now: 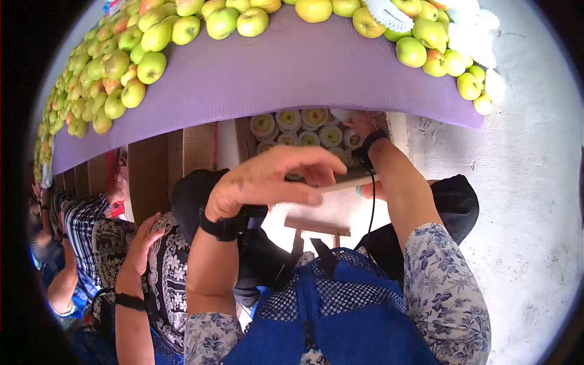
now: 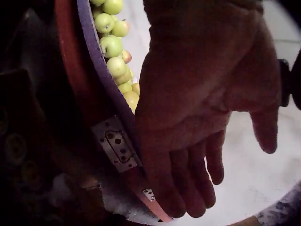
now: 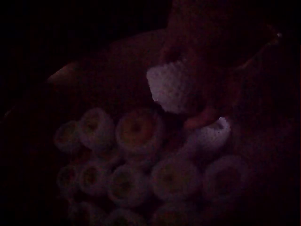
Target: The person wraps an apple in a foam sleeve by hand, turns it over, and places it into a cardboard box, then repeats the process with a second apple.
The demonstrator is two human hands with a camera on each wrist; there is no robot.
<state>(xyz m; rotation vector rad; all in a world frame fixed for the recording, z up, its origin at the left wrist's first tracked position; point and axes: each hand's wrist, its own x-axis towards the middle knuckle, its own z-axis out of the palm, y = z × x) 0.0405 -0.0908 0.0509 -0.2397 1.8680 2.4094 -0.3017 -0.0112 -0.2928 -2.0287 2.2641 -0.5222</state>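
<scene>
My left hand [image 1: 274,179] hovers with nothing in it, fingers loosely bent, in front of a carton [image 1: 398,131] under the overhanging table edge. In the left wrist view its palm and fingers [image 2: 181,188] are spread beside the edge. My right hand [image 1: 363,125] reaches into the carton's far right corner. In the dark right wrist view it holds a foam-netted apple [image 3: 171,87] above the layer; the fruit inside the white net is hidden. Below sit rows of apples [image 3: 138,132] in white foam nets, and another white net [image 3: 214,136] lies close under the fingers.
Loose green-yellow apples [image 1: 115,64] are heaped on the purple-covered table [image 1: 292,67], with white foam nets [image 1: 474,33] at its right end. A small wooden stool [image 1: 316,228] stands below. To the left, another person's arm [image 1: 134,292] rests close by. A pale wall [image 1: 529,182] is on the right.
</scene>
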